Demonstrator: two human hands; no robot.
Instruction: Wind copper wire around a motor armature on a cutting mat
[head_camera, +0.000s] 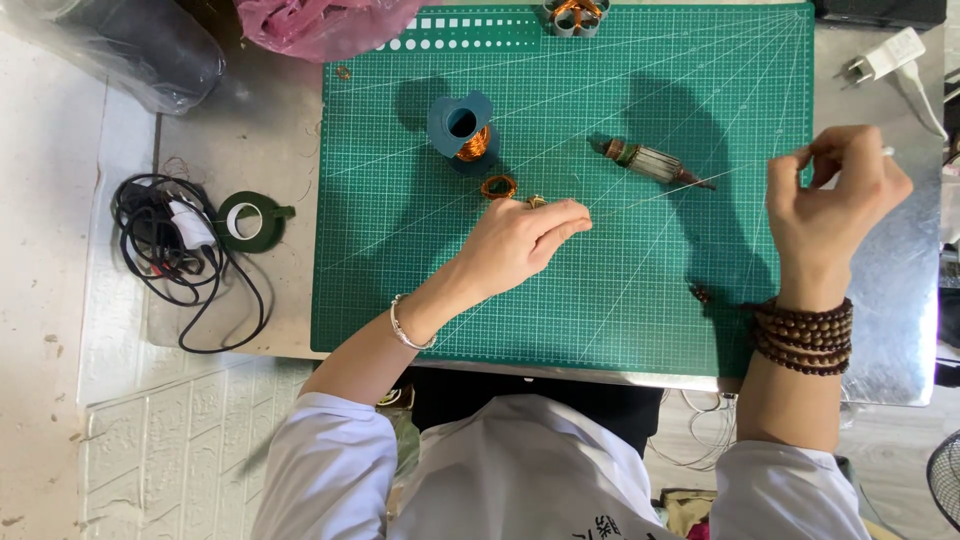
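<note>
Wire (640, 197): one strand pinched by two hands (520, 243) (835, 195), one armature (650, 160), one spool (462, 130).

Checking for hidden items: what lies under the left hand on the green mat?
Under the left hand only the green cutting mat shows around it. A small copper wire ring lies just beyond the knuckles. Anything beneath the palm is covered.

My bench: a metal-topped table (890, 330) with a green cutting mat (420, 290) over most of it. Floor at my left: pale tiles (45, 330), speckled with dirt, and a white brick-pattern panel (170, 440). Light: bright, overhead, throwing dark shadows across the mat.
</note>
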